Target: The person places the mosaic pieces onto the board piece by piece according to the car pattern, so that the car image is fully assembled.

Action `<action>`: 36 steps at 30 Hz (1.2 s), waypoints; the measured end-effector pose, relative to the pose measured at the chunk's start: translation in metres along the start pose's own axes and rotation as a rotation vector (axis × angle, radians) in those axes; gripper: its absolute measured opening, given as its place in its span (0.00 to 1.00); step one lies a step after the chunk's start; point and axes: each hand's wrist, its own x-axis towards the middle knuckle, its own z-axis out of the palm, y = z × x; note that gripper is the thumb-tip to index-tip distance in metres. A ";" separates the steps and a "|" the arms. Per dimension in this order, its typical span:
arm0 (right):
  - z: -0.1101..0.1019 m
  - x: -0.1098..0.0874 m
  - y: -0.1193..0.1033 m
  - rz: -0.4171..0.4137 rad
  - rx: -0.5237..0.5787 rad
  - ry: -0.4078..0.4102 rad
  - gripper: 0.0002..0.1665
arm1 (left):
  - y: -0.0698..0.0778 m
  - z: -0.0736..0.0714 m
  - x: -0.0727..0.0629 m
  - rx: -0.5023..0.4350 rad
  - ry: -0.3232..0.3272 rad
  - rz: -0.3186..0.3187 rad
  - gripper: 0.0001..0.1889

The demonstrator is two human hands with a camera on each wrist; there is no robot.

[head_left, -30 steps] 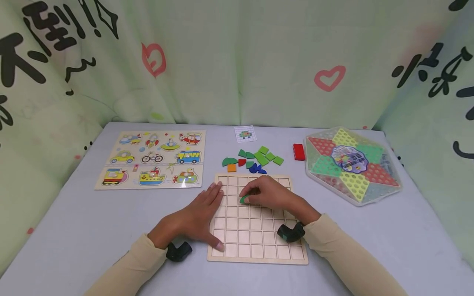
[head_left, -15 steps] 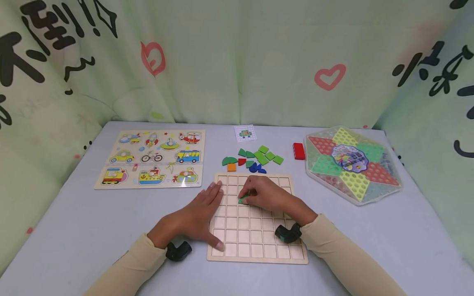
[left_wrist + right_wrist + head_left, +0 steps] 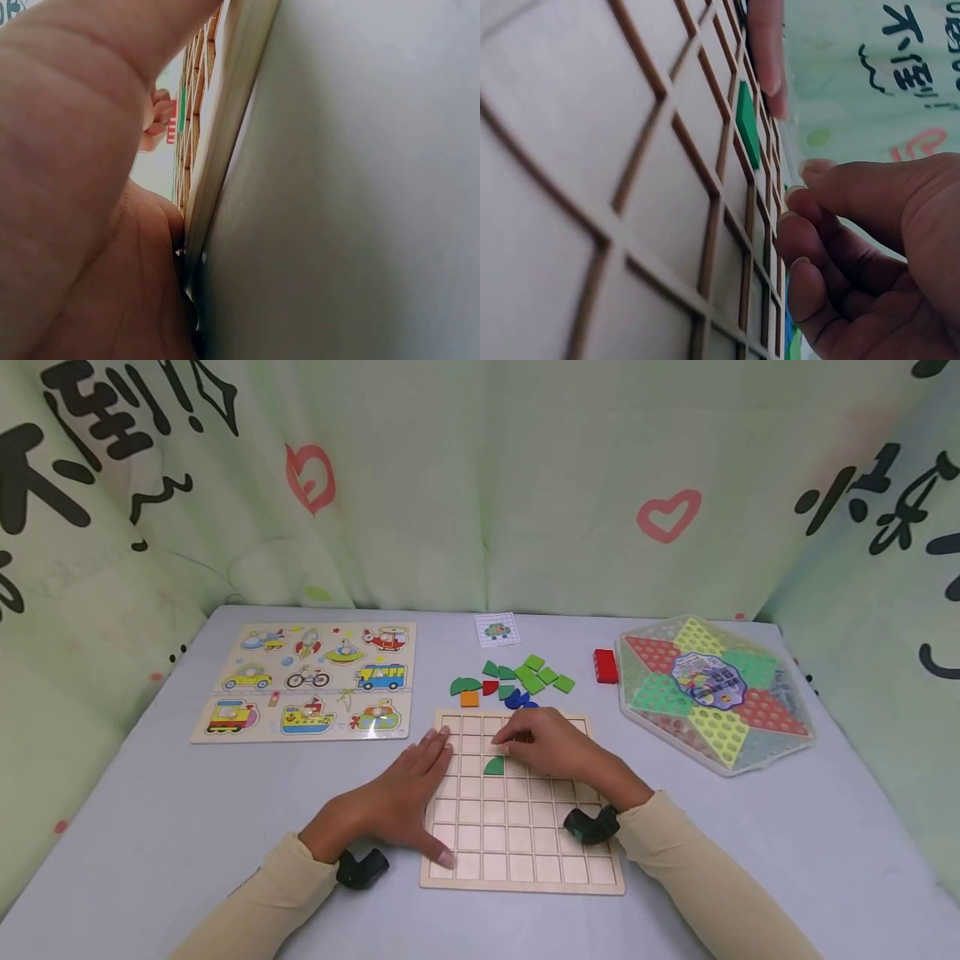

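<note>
A green quarter-circle tile [image 3: 494,766] lies in a square of the wooden grid board [image 3: 519,887]. Just above and right of it hovers my right hand [image 3: 551,743], fingers loosely bent. In the right wrist view, nothing sits between the thumb and fingers [image 3: 832,176], and the green tile [image 3: 747,125] is apart from them. My left hand [image 3: 401,793] is spread over the board's left edge, its thumb at the lower left corner. Up close in the left wrist view, the left hand [image 3: 82,195] touches the board's side [image 3: 232,97].
Behind the board lie several loose tiles: light green tiles [image 3: 529,680], blue tiles [image 3: 514,700], an orange square [image 3: 469,699] and a red tile [image 3: 490,688]. A small picture card [image 3: 497,631] is farther back. A vehicle puzzle [image 3: 307,685] lies left; a red block [image 3: 605,667] and hexagonal game box [image 3: 712,693] right.
My right hand has let go of the green quarter-circle tile and moved slightly up and right, so the tile shows in its square. The left hand stays in place.
</note>
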 end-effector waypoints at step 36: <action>-0.044 0.013 0.073 0.347 0.067 0.489 0.16 | 0.003 0.001 0.000 -0.009 0.009 -0.014 0.71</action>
